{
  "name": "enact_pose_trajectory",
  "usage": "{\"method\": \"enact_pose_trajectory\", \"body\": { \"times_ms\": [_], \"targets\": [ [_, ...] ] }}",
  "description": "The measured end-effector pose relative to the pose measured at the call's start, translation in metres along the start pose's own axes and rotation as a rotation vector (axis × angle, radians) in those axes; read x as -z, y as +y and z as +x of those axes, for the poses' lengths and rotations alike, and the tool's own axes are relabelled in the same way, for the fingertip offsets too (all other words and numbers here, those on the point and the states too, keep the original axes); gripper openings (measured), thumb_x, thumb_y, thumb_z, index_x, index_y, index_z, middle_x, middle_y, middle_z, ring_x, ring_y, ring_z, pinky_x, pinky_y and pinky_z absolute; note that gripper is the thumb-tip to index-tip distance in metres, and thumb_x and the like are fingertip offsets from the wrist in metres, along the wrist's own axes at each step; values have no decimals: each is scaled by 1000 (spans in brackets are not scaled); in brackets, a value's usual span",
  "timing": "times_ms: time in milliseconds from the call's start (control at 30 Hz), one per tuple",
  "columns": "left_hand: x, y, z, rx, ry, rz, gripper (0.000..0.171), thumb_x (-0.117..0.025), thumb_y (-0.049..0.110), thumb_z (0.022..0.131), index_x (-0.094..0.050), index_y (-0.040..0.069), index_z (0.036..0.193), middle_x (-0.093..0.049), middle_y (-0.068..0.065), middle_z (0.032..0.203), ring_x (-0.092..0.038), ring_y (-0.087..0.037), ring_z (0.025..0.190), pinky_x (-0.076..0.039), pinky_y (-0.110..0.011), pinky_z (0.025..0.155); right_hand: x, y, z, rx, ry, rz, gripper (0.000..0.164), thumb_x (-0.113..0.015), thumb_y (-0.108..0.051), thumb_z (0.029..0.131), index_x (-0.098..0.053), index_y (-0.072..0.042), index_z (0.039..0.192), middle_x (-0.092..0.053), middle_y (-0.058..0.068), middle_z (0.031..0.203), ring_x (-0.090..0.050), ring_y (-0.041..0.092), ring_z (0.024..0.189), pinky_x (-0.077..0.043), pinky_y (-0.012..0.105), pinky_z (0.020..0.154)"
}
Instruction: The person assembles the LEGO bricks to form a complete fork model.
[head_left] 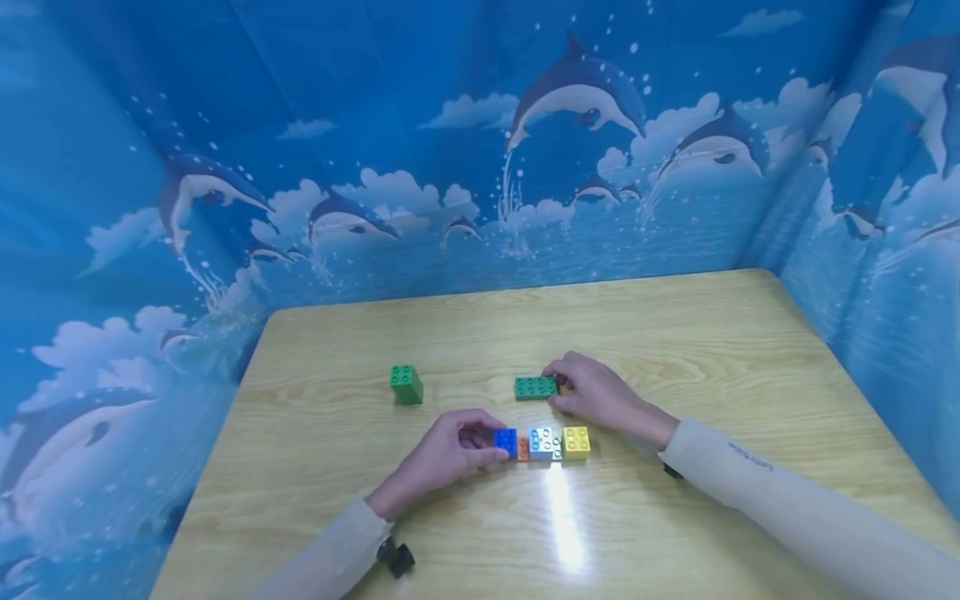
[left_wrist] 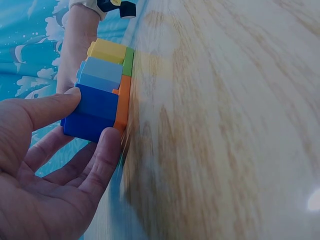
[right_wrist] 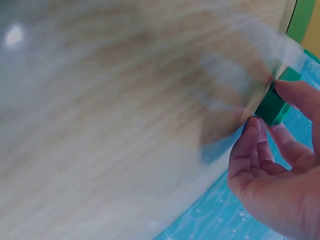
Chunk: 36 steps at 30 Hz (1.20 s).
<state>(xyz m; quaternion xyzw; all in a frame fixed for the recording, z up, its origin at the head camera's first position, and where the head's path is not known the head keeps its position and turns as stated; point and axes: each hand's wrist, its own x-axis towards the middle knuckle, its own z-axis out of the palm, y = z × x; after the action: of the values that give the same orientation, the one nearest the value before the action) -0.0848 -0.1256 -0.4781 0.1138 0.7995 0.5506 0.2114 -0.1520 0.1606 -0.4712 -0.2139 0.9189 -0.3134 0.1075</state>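
My left hand [head_left: 456, 446] holds the dark blue toy brick [head_left: 506, 442] at the left end of a joined row, thumb on one side and fingers around the other. Low orange brick [left_wrist: 123, 105] lies under the blue one and reaches beneath a light blue brick [left_wrist: 100, 72]. At the far right end, a yellow brick [head_left: 577, 443] sits on a low light-green one [left_wrist: 128, 62]. Behind the row, my right hand [head_left: 596, 393] pinches the right end of a long dark green brick [head_left: 535, 387] between thumb and fingers, close to the tabletop.
A tall green block [head_left: 407, 385] stands upright on the wooden table [head_left: 315, 483], left of the dark green brick. Blue curtains [head_left: 420, 150] with printed dolphins hang around the back and sides of the table. Light glares off the wood in front of the row.
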Motion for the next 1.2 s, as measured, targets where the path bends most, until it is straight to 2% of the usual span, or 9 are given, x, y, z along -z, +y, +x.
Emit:
{"method": "enact_pose_trajectory", "body": {
  "times_ms": [233,467,567,767,900,1033,1200],
  "targets": [
    [-1,-1,1,19,1,5,32,-91,17,90,-79,19,120,-75,1,105,-73,-23,89,-63,-33,75,2,0,1,16,-14,-16,42,-84,-12,94,-73,-4,134,-66,1,109,-64,18,98,-59,40,87],
    [2,0,2,32,-22,20,34,-90,16,91,-77,18,122,-75,2,108,-73,-22,92,-63,-33,78,3,-1,-4,-24,-3,-23,58,-85,-17,94,-64,-3,146,-67,5,119,-65,22,107,-59,45,94],
    [2,2,2,46,-23,50,37,-91,18,90,-76,19,124,-74,4,109,-72,-20,93,-62,-33,80,6,-1,-12,-27,14,34,56,-81,-17,96,-62,-2,147,-67,7,123,-66,24,111,-59,48,96],
    [1,5,1,46,-11,100,46,-93,18,87,-73,16,129,-72,5,109,-71,-18,92,-61,-32,81,17,0,-34,33,51,205,34,-71,-20,107,-69,-1,136,-71,3,117,-68,21,106,-60,44,94],
    [-1,6,-1,45,-16,119,53,-94,14,86,-71,14,134,-71,3,108,-70,-20,91,-61,-33,79,19,0,-53,77,39,279,37,-74,-28,106,-71,-4,134,-73,5,122,-68,22,111,-58,47,97],
    [-5,6,-1,35,-4,145,53,-93,11,86,-71,15,134,-70,3,105,-68,-20,89,-59,-32,76,15,-4,-71,87,8,208,52,-85,-39,96,-70,-9,135,-72,5,130,-66,27,121,-54,57,105],
    [-11,5,-3,-5,22,201,48,-93,10,85,-72,17,128,-67,5,105,-64,-18,89,-57,-31,74,6,-15,-84,65,-1,9,56,-94,-34,86,-72,-9,132,-72,3,127,-66,32,122,-54,58,105]
  ]
}}
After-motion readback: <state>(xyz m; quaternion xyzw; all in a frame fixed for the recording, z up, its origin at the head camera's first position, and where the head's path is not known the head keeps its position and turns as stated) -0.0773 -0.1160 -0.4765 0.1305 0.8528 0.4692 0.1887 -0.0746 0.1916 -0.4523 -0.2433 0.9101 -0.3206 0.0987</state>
